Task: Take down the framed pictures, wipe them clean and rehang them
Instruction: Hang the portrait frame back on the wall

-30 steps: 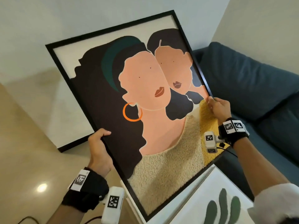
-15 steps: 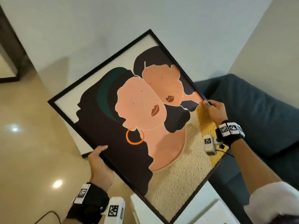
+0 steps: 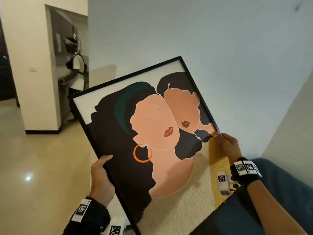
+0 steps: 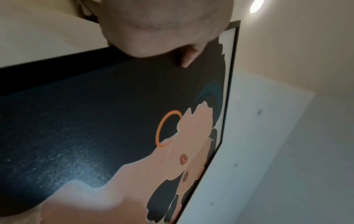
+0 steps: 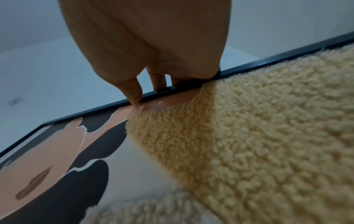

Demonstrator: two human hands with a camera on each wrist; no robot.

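A large black-framed picture (image 3: 152, 141) of two stylised faces with dark hair and an orange hoop earring is held tilted in the air before a pale wall. My left hand (image 3: 101, 173) grips its left frame edge, thumb on the front (image 4: 188, 58). My right hand (image 3: 228, 146) grips the right frame edge, thumb tip on the front of the frame (image 5: 134, 98) and fingers curled behind. The picture's lower part (image 5: 249, 144) shows a fuzzy cream and yellow texture.
A blue sofa (image 3: 288, 192) lies at the lower right under my right arm. A glossy beige floor (image 3: 42, 167) spreads to the left. In a doorway at the upper left stands another person (image 3: 76, 65) with a backpack. A pale wall (image 3: 220, 39) rises behind the picture.
The picture has been lifted higher, away from the floor and the framed prints below. My view has swung up, now showing the doorway. Both hands keep the same grips.
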